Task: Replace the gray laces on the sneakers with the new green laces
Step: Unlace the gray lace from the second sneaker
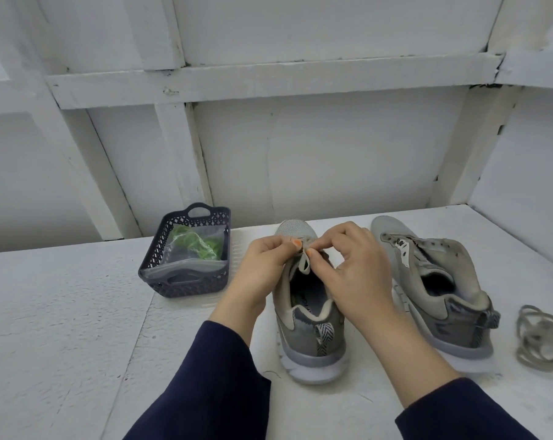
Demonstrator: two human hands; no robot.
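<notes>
Two gray sneakers stand on the white table, heels toward me. Over the left sneaker (310,331), my left hand (262,265) and my right hand (357,265) both pinch the gray lace (304,263) at the top of its tongue. The right sneaker (440,287) has empty eyelets and an open tongue. A loose gray lace (542,338) lies in a pile at the far right. The green laces (196,244) sit inside a clear bag in a dark basket (186,284) to the left.
The white table (62,328) stretches to the left and front. A white panelled wall (332,160) rises right behind the shoes, and a side wall closes in at the right.
</notes>
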